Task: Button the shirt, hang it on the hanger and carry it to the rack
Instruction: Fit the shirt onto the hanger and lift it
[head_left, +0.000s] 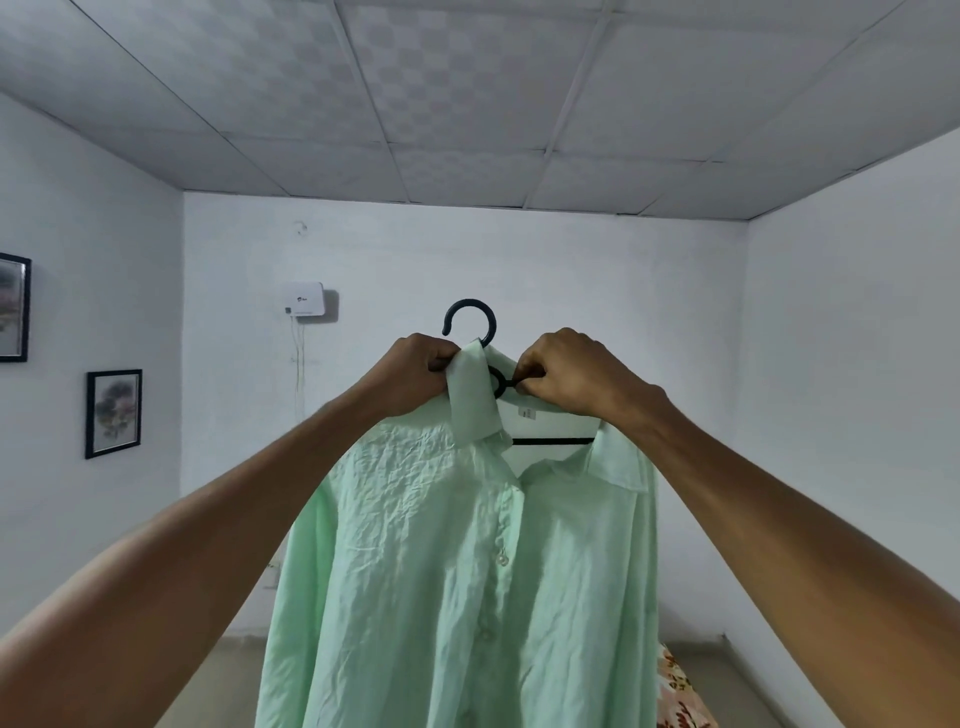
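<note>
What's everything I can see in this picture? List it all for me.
Wrinkled mint-green button-up shirt: one, pale green, hanging centre, held up by both hands.
Black plastic hanger: one, black, inside the shirt's collar, hook upright above the hands.
Black-framed pictures: two, dark frames, left wall.
White wall-mounted box: one, white, back wall, wires hanging below.
Floral patterned fabric: one, red and cream, bottom right behind the shirt.
Left hand: grips the collar and hanger.
Right hand: pinches the hanger's shoulder.

Mint-green shirt (467, 561), buttoned, wrinkled, hangs below both grips on black hanger (470, 325); hook upright above them, left collar flipped up.
</note>
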